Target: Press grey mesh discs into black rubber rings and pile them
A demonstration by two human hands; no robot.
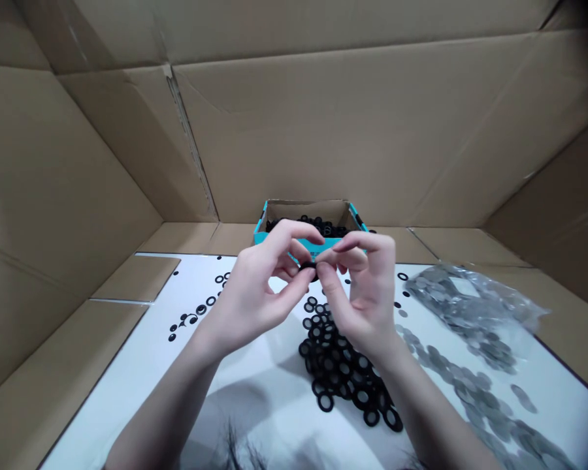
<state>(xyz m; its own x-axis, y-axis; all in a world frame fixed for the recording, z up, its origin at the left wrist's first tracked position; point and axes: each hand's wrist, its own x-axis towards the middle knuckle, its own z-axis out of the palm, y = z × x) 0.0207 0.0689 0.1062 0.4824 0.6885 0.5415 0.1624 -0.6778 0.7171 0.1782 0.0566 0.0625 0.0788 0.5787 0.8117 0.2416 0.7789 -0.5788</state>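
Black rings [340, 366] lie heaped on the white surface [269, 408], near right; left hand [259, 287] and right hand [368, 297] share a fingertip grip on one small dark piece [308, 266].

A white table [255, 382] carried everything, with cardboard [142, 279] lying over its left edge. A heap of black rings [343, 367] spread across the middle toward the near right, a few rings lying loose at its near edge. On the left, a scattered line of smaller black pieces [201, 309] ran toward the far side. At the far right lay a clear plastic bag [470, 303] of grey discs; loose grey discs [490, 418] trailed from beside it to the near right corner, some overlapping, one apart.
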